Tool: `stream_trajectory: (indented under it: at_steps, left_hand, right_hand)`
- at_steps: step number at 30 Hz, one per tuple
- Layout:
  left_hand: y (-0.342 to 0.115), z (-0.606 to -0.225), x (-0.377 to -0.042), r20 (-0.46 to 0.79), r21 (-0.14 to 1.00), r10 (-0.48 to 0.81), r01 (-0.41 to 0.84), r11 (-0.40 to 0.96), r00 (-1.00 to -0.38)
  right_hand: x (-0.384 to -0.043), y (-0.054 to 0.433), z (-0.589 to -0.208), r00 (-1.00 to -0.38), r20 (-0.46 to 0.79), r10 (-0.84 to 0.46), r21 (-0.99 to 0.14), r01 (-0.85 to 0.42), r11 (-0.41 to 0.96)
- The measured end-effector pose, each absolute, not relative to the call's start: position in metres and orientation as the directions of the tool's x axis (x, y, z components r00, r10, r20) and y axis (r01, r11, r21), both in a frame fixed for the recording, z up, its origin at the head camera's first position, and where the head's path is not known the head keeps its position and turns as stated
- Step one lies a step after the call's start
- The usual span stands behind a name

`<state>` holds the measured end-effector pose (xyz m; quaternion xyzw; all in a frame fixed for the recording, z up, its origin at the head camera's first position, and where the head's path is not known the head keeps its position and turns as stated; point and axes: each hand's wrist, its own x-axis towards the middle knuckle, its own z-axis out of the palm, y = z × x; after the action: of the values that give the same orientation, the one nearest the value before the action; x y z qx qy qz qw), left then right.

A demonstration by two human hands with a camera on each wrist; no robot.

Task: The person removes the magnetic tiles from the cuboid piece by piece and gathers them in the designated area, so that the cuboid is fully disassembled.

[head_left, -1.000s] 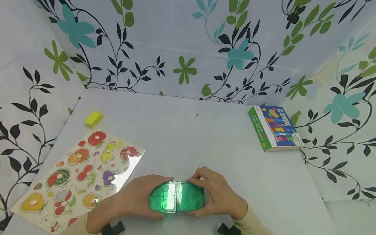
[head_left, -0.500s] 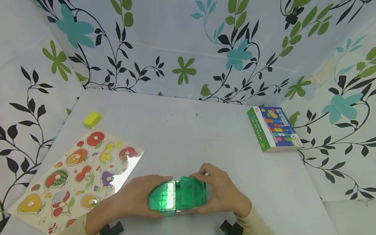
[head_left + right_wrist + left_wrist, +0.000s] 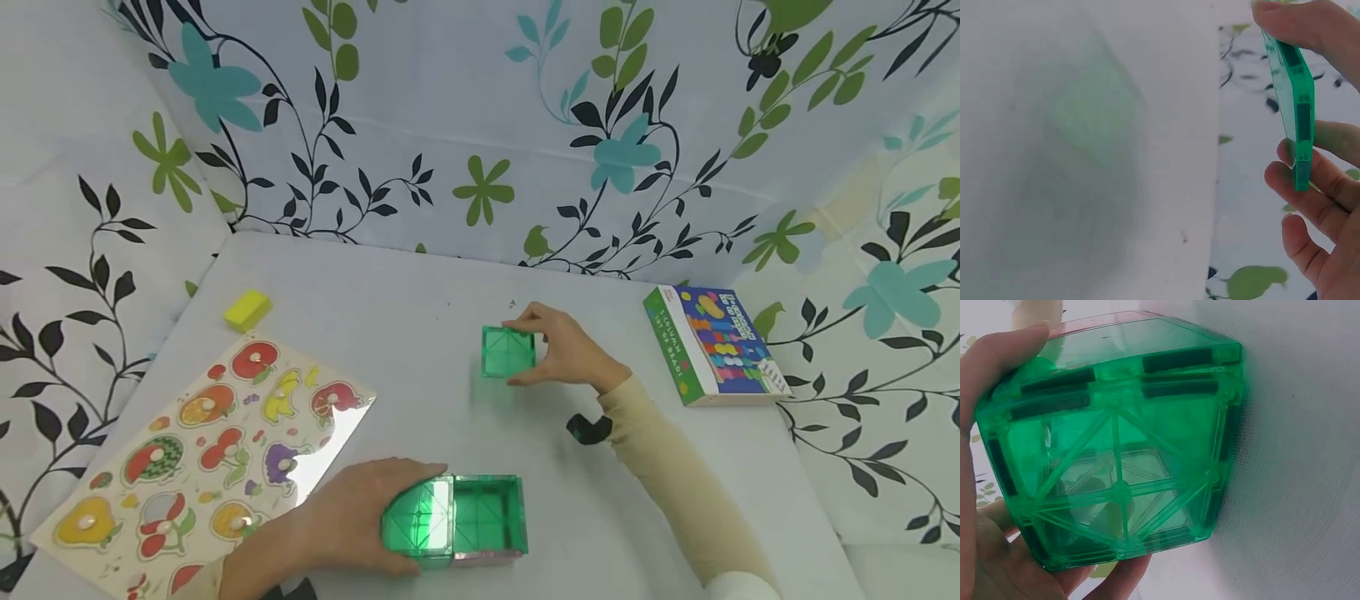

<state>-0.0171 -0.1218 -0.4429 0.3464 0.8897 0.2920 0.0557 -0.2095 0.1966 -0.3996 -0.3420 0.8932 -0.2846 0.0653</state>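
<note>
A box of translucent green magnetic tiles [image 3: 491, 521] stands at the near middle of the table. Its left half is covered by a tile; the right half has an uncovered top showing the inside. My left hand [image 3: 348, 508] grips the box from its left, thumb at the near side and fingers at the far side. The left wrist view shows the ribbed end of the box [image 3: 1119, 487] with dark magnets along its edges. Farther back, my right hand [image 3: 570, 346] pinches a single square green magnetic tile [image 3: 507, 352] by its edges. A soft shadow lies on the table below that tile.
A fruit peg-puzzle board [image 3: 217, 450] lies at the left, its corner close to my left forearm. Behind it sits a yellow block [image 3: 248, 310]. A bead-set box [image 3: 716, 346] lies at the back right. Patterned cloth [image 3: 480, 125] hangs behind the table.
Both hands held the box earlier. My right hand tipped up the tile over its right half, then carried it off toward the back. My left hand stays on the box.
</note>
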Motion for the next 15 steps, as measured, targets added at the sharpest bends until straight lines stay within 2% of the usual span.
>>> stream_trajectory:
  at_steps: [5,10,15]
  left_hand:
    - [-0.121,-0.444,-0.017,0.100,0.569,0.657,0.584,0.578,-0.747]
    - [-0.120,-0.442,-0.016,0.051,0.588,0.654,0.552,0.591,-0.755]
    - [-0.122,-0.441,-0.015,0.028,0.593,0.635,0.525,0.611,-0.772]
  right_hand:
    - [-0.267,0.193,-0.421,-0.798,0.003,-0.603,-0.558,-0.501,0.661]
    - [-0.301,0.192,-0.447,-0.828,-0.032,-0.560,-0.571,-0.445,0.690]
    - [-0.324,0.177,-0.471,-0.829,-0.079,-0.553,-0.462,-0.461,0.758]
